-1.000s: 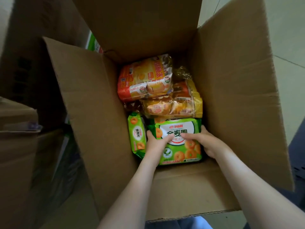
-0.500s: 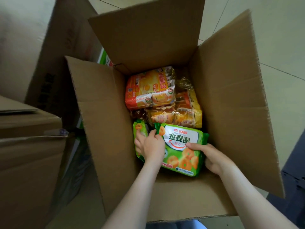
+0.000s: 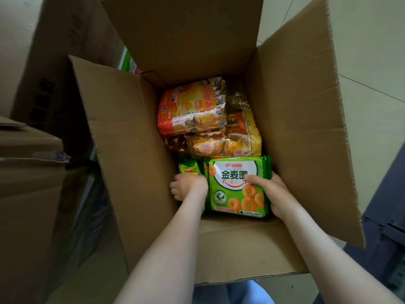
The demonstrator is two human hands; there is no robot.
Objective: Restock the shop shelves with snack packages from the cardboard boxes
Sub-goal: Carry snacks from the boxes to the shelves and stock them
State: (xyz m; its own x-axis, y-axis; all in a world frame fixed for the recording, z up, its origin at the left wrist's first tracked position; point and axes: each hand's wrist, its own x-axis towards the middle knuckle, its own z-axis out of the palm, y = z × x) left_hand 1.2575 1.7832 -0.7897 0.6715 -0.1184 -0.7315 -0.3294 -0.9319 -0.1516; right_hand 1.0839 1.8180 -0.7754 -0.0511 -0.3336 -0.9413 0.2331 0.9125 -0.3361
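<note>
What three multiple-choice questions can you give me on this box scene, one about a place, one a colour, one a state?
1. Where in the cardboard box does the orange package lie?
A. at the far end
B. under the hands
C. outside it

2. What colour is the package that the right hand grips?
A. blue
B. green
C. red

3. The box's flaps are:
A. taped shut
B. folded open
C. cut off

Answers: 1 A, it lies beyond the yellow packs; 2 B, the thumb rests on the green package; 3 B, they stand up around the opening.
</note>
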